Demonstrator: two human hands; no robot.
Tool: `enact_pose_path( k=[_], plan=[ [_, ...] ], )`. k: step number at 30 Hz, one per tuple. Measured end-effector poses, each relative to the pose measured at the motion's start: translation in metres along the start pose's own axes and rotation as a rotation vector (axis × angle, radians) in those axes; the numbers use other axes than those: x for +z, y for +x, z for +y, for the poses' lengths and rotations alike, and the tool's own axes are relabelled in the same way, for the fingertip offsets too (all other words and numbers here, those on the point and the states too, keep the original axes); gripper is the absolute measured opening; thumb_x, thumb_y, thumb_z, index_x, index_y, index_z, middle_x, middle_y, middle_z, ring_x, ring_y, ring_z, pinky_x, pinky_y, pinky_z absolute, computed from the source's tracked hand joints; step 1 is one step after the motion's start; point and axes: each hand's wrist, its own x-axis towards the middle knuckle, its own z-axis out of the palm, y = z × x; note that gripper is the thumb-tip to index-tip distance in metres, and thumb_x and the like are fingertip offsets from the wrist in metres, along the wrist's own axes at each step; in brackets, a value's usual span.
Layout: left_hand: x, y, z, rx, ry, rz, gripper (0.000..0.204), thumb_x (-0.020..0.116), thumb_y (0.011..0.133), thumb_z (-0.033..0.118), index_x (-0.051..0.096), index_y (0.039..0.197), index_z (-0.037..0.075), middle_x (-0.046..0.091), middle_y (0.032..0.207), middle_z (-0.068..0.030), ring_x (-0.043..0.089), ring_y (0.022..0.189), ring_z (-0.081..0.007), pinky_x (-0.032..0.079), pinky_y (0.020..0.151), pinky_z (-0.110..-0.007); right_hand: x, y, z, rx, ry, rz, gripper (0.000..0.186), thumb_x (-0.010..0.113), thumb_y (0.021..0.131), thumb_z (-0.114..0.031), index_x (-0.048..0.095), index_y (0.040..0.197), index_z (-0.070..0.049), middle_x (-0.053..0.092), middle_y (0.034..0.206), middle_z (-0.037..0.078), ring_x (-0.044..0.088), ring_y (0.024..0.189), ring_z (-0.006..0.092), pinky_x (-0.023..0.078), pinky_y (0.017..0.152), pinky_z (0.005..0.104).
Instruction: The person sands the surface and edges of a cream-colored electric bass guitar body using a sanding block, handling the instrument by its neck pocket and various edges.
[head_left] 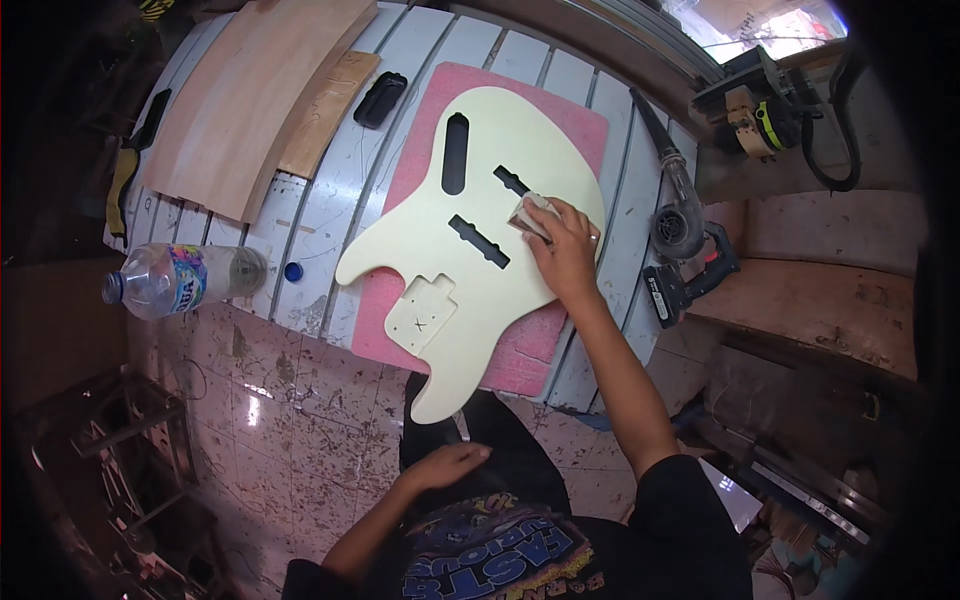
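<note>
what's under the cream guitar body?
A pink foam pad lies under the cream guitar body, on the slatted table. The pad's middle is covered. The right hand presses a sanding block on top.

The right hand [565,250] hides most of the sanding pad [530,215]; dark clutter at eight o'clock is too dim to identify.

Bottle [183,279]: clear plastic, lying on its side at my worktop's [320,210] left edge.
Label [187,277]: a multicoloured band around it.
</note>
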Motion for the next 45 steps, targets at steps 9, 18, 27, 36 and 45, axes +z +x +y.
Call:
enact_pose_path(
  k=[9, 18, 27, 36, 45],
  plan=[
    [-0.027, -0.004, 0.050, 0.020, 0.167, 0.101, 0.066, 0.051, 0.107, 0.054, 0.056, 0.148, 0.003, 0.062, 0.144, -0.0221, 0.061, 0.133, -0.0352, 0.045, 0.113, -0.038, -0.014, -0.026, 0.006, -0.012, -0.006, -0.043, 0.056, 0.079, 0.086, -0.020, 0.068, 0.141, -0.028, 0.061, 0.139, 0.015, 0.055, 0.130, 0.0357, 0.037, 0.110, 0.0508],
    [-0.187, 0.043, 0.186, 0.434, 0.728, 1.239, 0.050, 0.076, 0.091, 0.032, 0.065, 0.130, 0.001, 0.064, 0.134, -0.0233, 0.055, 0.126, -0.0438, 0.043, 0.109, -0.050, -0.013, -0.066, 0.002, -0.096, -0.081, -0.077, 0.055, 0.077, 0.087, -0.025, 0.068, 0.141, -0.028, 0.060, 0.139, 0.014, 0.053, 0.131, 0.0360, 0.033, 0.114, 0.0542],
    [-0.253, 0.126, 0.241, 0.028, 0.849, 1.326, 0.081, 0.067, 0.087, 0.068, 0.063, 0.139, 0.006, 0.065, 0.124, -0.0187, 0.061, 0.115, -0.0385, 0.052, 0.095, -0.050, -0.002, -0.024, 0.000, 0.140, -0.109, -0.024, 0.055, 0.075, 0.089, -0.019, 0.066, 0.142, -0.029, 0.059, 0.141, 0.015, 0.054, 0.130, 0.0376, 0.037, 0.110, 0.0538],
    [-0.250, 0.135, 0.247, 0.011, 0.855, 1.357, 0.072, 0.065, 0.089, 0.065, 0.069, 0.129, 0.006, 0.066, 0.120, -0.0165, 0.064, 0.112, -0.0347, 0.054, 0.092, -0.048, -0.026, 0.051, 0.038, 0.051, -0.017, 0.126, 0.057, 0.073, 0.091, -0.018, 0.062, 0.146, -0.030, 0.058, 0.143, 0.016, 0.052, 0.132, 0.0358, 0.037, 0.111, 0.0530],
    [-0.255, 0.137, 0.238, 0.035, 0.785, 1.404, 0.052, 0.064, 0.091, 0.045, 0.070, 0.129, 0.009, 0.066, 0.118, -0.0148, 0.062, 0.112, -0.0344, 0.053, 0.094, -0.048, -0.017, 0.022, 0.013, 0.062, -0.065, -0.111, 0.056, 0.075, 0.090, -0.019, 0.064, 0.144, -0.028, 0.059, 0.139, 0.014, 0.054, 0.128, 0.0358, 0.038, 0.110, 0.0510]
  ],
)
